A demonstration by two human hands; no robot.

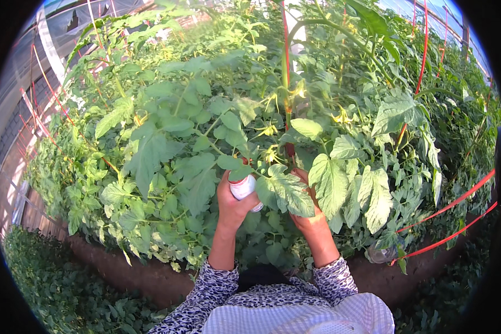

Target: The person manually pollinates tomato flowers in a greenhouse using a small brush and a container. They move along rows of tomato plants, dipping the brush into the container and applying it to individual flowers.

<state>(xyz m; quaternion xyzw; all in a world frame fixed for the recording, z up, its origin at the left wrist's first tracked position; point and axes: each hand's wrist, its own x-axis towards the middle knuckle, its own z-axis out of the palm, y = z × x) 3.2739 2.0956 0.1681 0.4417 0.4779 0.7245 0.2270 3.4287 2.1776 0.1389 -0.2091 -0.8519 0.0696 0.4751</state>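
My left hand (234, 204) is wrapped around a small white container (243, 188) with red at its top; a leaf covers part of it. To its right, my right hand (311, 213) is partly behind tomato leaves (290, 192). Its raised fingertips pinch a thin tool with a dark red, brush-like tip (290, 149), whose lower part the leaves conceal. Yellow tomato flowers (271, 154) hang just left of that tip, and another flower cluster (268, 130) sits slightly higher.
Dense tomato plants surround both hands. A red string (286, 54) runs up a stem ahead, and loose red cords (446, 242) stretch across the lower right. Near them a clear plastic container (382, 254) rests low by bare soil (125, 267). Greenhouse framing (50, 46) stands at far left.
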